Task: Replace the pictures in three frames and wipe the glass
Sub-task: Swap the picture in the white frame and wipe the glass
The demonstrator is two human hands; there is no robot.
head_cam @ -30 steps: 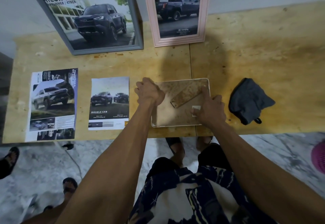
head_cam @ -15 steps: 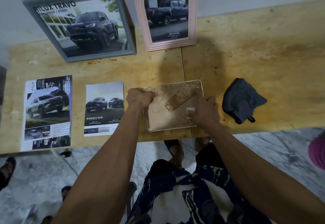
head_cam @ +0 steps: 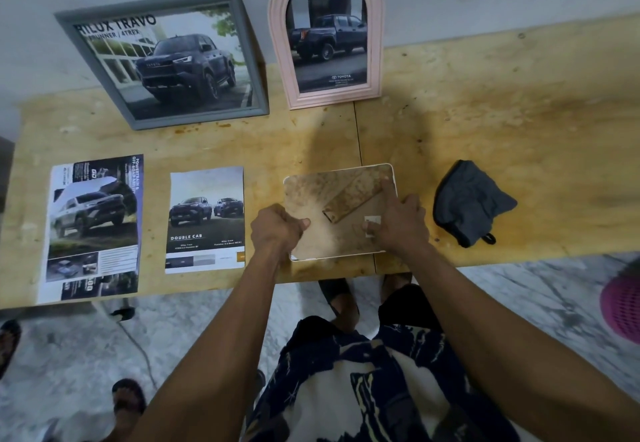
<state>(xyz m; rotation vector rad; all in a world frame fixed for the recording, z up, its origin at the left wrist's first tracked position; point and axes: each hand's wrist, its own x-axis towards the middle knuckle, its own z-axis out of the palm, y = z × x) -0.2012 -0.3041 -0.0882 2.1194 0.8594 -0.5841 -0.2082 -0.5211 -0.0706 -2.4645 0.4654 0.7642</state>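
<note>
A white frame [head_cam: 390,178] lies face down near the table's front edge, its stained brown backing and fold-out stand [head_cam: 353,199] facing up. My left hand [head_cam: 275,232] grips its left edge, thumb on the backing. My right hand [head_cam: 401,225] holds the lower right part, index finger straight along the right edge, thumb on a small white tab [head_cam: 373,220]. Two loose car pictures, a large one [head_cam: 93,226] and a smaller one [head_cam: 206,219], lie to the left. A grey frame [head_cam: 166,60] and a pink arched frame [head_cam: 327,32] lean against the wall, both holding car pictures.
A dark grey cloth [head_cam: 471,202] lies on the wooden table [head_cam: 519,112] right of my right hand. A pink basket [head_cam: 623,306] stands on the marble floor at the right. Another person's sandalled feet [head_cam: 128,396] are at the lower left.
My left hand has slid down the frame's left edge from its upper corner toward the lower part. My right hand stays on the tab side. The view has shifted slightly.
</note>
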